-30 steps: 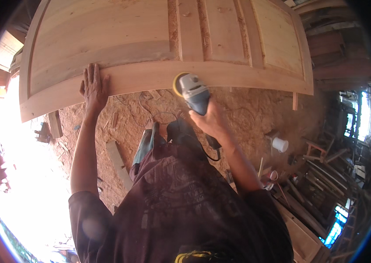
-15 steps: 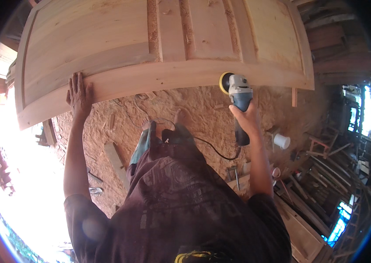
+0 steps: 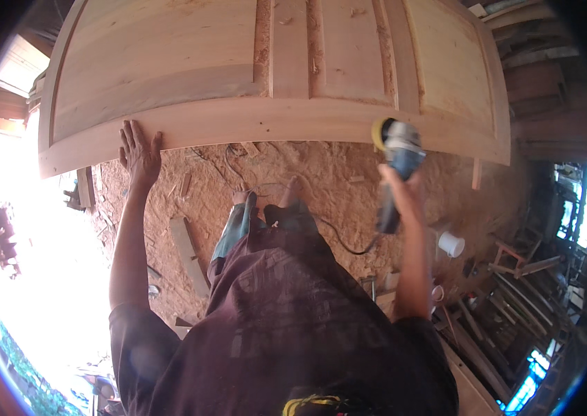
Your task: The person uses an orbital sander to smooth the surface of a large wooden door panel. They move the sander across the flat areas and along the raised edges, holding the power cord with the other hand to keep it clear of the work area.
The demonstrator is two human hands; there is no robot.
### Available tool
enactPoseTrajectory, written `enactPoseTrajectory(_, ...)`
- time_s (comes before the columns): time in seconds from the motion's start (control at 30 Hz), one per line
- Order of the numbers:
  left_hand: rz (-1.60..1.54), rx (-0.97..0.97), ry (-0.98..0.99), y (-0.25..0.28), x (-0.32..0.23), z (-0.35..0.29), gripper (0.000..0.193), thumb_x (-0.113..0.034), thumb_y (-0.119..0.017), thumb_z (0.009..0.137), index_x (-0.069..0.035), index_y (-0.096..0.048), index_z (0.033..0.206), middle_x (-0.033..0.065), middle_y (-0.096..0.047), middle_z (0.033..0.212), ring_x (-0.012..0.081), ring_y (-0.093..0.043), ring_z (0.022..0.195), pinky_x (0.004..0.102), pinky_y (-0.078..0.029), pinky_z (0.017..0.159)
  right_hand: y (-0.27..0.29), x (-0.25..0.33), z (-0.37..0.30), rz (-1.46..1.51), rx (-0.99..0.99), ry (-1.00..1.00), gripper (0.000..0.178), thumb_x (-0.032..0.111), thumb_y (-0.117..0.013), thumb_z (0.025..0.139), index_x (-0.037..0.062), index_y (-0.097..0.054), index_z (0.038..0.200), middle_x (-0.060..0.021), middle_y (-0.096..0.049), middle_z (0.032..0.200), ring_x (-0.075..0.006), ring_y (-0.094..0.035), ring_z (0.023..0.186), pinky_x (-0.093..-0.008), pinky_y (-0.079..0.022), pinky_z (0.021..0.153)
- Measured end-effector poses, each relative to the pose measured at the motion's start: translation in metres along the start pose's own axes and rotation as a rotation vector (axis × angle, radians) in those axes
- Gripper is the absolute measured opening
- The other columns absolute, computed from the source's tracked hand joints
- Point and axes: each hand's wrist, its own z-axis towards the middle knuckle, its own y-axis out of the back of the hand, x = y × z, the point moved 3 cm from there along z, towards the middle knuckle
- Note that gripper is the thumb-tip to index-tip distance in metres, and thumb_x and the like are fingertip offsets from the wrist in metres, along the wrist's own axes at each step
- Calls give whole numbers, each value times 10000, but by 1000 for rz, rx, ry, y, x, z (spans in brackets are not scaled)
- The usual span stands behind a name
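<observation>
A panelled wooden door [image 3: 224,121] lies flat in front of me, with wood shavings in its grooves. My left hand [image 3: 142,156] rests on the near edge of the door, fingers stretched out over the wood. In my right hand [image 3: 404,191] is an angle grinder [image 3: 404,156] with a blue and grey body and a yellow-rimmed disc [image 3: 380,133]. The disc is at the door's near edge, right of the middle; blur hides whether it touches the wood. From the tool's rear a black cord [image 3: 338,239] runs back toward my legs.
Sawdust covers the floor [image 3: 196,180] around my bare feet. A loose board [image 3: 189,253] lies left of my legs. To the right stand a white bucket [image 3: 451,244] and a heap of timber pieces [image 3: 515,298]. More planks [image 3: 539,83] are stacked beyond the door's right end.
The grinder has shifted right along the door's near edge and tilted, its body now blurred. My left hand keeps its place on the edge. The whole view has turned slightly.
</observation>
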Motion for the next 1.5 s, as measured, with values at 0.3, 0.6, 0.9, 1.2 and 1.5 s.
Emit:
enactPoseTrajectory(0.3, -1, -17, -18, 2, -16, -4, 937, -705, -412, 1137, -94, -173, 1806, 152, -122, 1891, 345, -97, 1745, 569, -80, 1367, -236, 173, -66, -257, 385, 568, 659, 296, -849, 861, -78, -603, 1344, -339, -760, 1129, -513, -761, 1101, -565, -603, 965)
enactPoseTrajectory(0.6, 3, -69, -11, -6, -7, -10, 925, -714, -425, 1131, -139, -183, 1814, 128, -135, 1894, 339, -99, 1746, 567, -86, 1370, -148, 116, -24, -228, 183, 488, 641, 262, -842, 874, -67, -610, 1372, -333, -758, 1185, -491, -753, 1148, -543, -592, 989)
enactPoseTrajectory(0.9, 39, -40, -47, -5, 7, -3, 933, -709, -391, 1142, -106, -154, 1812, 157, -118, 1892, 366, -78, 1746, 570, -76, 1373, -21, 47, 35, -174, 25, 280, 694, 324, -872, 855, -67, -617, 1368, -286, -751, 1203, -416, -760, 1130, -515, -588, 982)
enactPoseTrajectory(1.2, 174, 18, -38, -10, 36, 7, 847, -618, -341, 1188, -55, -167, 1796, 223, -138, 1870, 450, -165, 1712, 577, -222, 1355, 83, -40, 105, -124, -106, 168, 605, 343, -890, 860, -20, -694, 1303, -197, -779, 1102, -311, -773, 1017, -455, -602, 894)
enactPoseTrajectory(1.5, 192, 118, 56, -26, 62, 20, 835, -625, -303, 1191, -86, -132, 1805, 229, -97, 1875, 456, -129, 1719, 561, -241, 1361, 203, -129, 172, -161, -239, 83, 729, 438, -884, 817, -18, -689, 1351, -200, -782, 1161, -359, -767, 1048, -500, -595, 932)
